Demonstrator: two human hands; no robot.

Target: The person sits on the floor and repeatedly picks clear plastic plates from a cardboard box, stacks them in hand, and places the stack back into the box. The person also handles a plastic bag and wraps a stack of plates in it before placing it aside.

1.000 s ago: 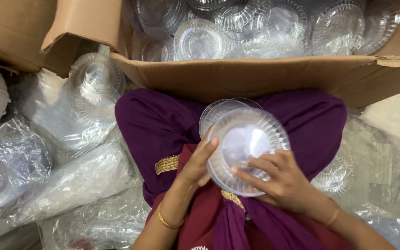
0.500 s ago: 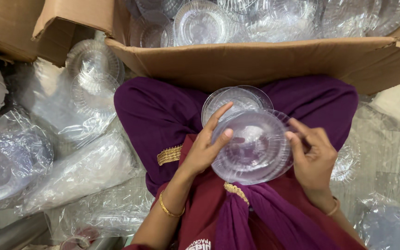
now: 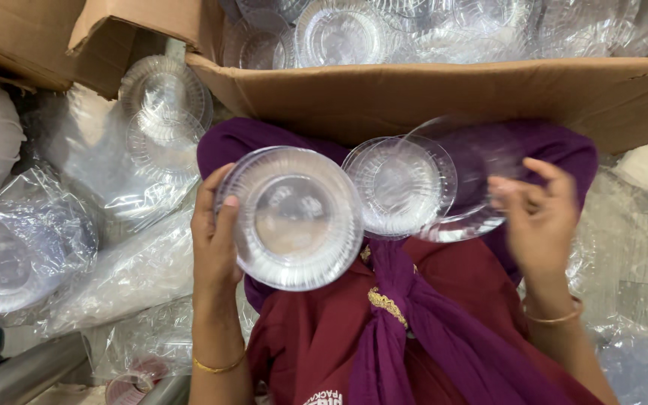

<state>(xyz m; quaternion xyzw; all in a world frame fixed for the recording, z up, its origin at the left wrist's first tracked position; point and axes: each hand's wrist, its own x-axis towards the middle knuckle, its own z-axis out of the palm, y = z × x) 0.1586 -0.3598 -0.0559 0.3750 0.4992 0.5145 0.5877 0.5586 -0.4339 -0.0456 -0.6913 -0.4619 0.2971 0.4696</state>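
My left hand grips a clear plastic bowl by its left rim, holding it over my lap. My right hand holds a second clear plastic dish, blurred by motion, its fingers on the right edge. Between the two, another clear round dish rests on my purple-clad knees. A maroon garment with a purple scarf covers my lap.
An open cardboard box full of clear plastic dishes stands just beyond my knees. Bagged stacks of clear bowls and loose lids lie at left. Plastic bags lie at right. A second cardboard box is top left.
The stacked bowls were pulled apart: my left hand carried one bowl left, and my right hand moved right with another dish.
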